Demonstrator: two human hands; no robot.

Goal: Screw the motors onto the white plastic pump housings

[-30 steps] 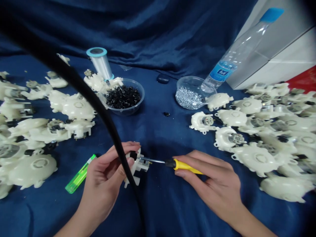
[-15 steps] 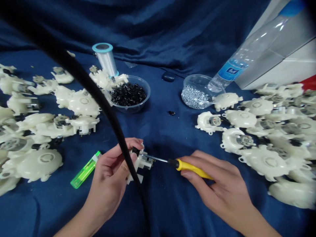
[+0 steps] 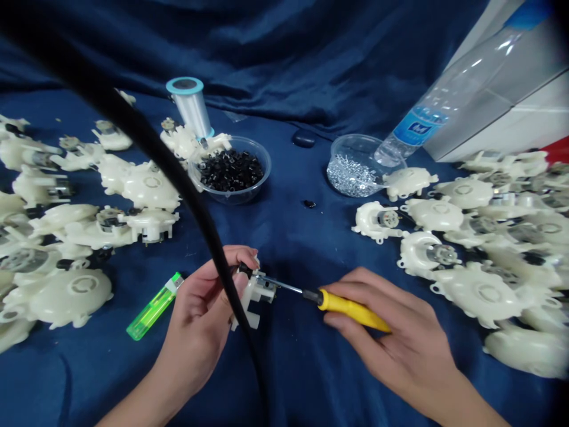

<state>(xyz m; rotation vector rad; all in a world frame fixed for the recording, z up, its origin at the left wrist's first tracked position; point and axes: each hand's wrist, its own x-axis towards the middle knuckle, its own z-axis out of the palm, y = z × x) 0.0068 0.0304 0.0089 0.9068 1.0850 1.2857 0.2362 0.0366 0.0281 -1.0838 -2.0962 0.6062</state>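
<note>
My left hand (image 3: 200,314) is closed around a white plastic motor housing (image 3: 253,302), thumb and fingers pinching near a small black part (image 3: 244,270) on it. In my right hand (image 3: 391,332) is a screwdriver (image 3: 349,308) with a yellow handle, gripped between thumb and fingers. Its metal shaft points left, and the tip meets the housing beside the black part; a screw there is too small to make out. A green lighter (image 3: 153,308) lies left of my left hand.
A dark cable (image 3: 195,201) crosses the view in front of my left hand. Behind stand a bowl of black parts (image 3: 231,172), a bowl of screws (image 3: 355,172), a wire spool (image 3: 191,107) and a tilted bottle (image 3: 444,101). White housings (image 3: 475,290) crowd both sides.
The housing has turned slightly in my left hand. My right hand has shifted a little, the yellow handle sitting slightly lower and further right at its end.
</note>
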